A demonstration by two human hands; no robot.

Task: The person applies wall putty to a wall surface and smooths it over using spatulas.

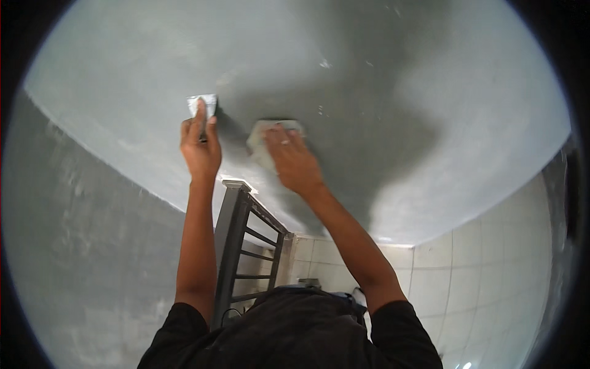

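My left hand (201,144) grips a metal putty knife (208,102), its index finger along the silvery blade, against the grey-white wall surface (461,86). To the right, my right hand (296,161) presses its fingers onto a pale, squarish flat pad or board (261,154) lying against the same surface; its exact kind I cannot tell. A broad shadow spreads around both hands, and small pale marks dot the surface above them.
A dark metal railing (233,240) stands below my hands, beside my left forearm. A rough grey wall (92,227) fills the left side. White floor tiles (473,264) lie below at the right, with a dark edge at the far right.
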